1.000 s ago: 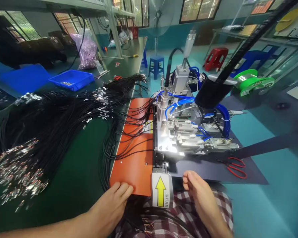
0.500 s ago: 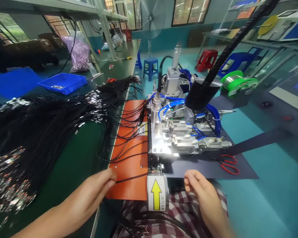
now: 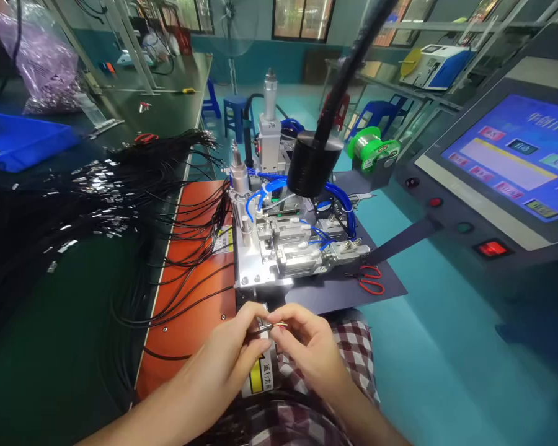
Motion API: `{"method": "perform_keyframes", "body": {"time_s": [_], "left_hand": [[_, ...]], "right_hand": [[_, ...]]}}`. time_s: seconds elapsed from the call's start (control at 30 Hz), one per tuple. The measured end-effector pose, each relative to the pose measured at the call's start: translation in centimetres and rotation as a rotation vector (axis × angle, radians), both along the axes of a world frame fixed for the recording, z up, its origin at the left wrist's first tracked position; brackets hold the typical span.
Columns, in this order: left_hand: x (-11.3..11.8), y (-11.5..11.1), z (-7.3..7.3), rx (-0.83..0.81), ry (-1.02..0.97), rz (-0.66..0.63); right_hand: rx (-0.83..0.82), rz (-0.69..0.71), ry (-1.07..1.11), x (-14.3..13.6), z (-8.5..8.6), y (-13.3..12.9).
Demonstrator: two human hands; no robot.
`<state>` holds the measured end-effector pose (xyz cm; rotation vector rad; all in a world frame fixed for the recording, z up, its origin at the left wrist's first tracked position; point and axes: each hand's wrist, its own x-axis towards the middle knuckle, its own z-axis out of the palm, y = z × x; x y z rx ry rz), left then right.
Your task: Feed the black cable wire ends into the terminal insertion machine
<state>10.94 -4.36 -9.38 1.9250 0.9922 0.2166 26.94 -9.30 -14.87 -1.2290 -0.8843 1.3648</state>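
Note:
Both hands meet in front of the metal machine (image 3: pixel 288 248), above the white plate with the yellow arrow (image 3: pixel 256 376). My left hand (image 3: pixel 235 353) is closed on a black cable (image 3: pixel 261 329) near its end. My right hand (image 3: pixel 307 344) pinches the thin bare wires (image 3: pixel 279 324) coming out of that cable end. Left of the machine, several black cables run across the orange mat (image 3: pixel 186 337) into the machine's side. The rest of the held cable is hidden behind my left hand.
A large heap of black cables (image 3: pixel 88 198) lies on the green table at left, near a blue tray (image 3: pixel 28 142). Red-handled scissors (image 3: pixel 371 280) lie right of the machine. A black lamp (image 3: pixel 314 164) hangs over it, and a control screen (image 3: pixel 516 155) stands at right.
My hands have come together from either side of the arrow plate, now both on the cable end. The view has turned right, bringing in the control screen.

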Motion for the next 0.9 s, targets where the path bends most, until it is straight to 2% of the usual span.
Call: {"method": "perform_keyframes", "body": {"time_s": [0.2,0.43,0.6,0.77,0.9], "left_hand": [[1.0,1.2,-0.7,-0.078,-0.063,0.001],[0.7,0.6,-1.7,-0.136,-0.084,0.080],[0.5,0.4,-2.1,-0.148,-0.162,0.140],[0.5,0.4,-2.2,-0.158,-0.226,0.131],[0.6,0.5,-2.0,-0.207,-0.248,0.165]], "right_hand": [[-0.020,-0.032,0.117,1.5,0.3,-0.4],[-0.054,-0.060,0.177,0.4,0.4,0.0],[-0.050,-0.041,0.139,-0.4,-0.1,0.0],[0.006,-0.037,0.106,-0.8,-0.5,-0.2],[0.016,0.006,-0.062,0.0,0.1,-0.3]]}}
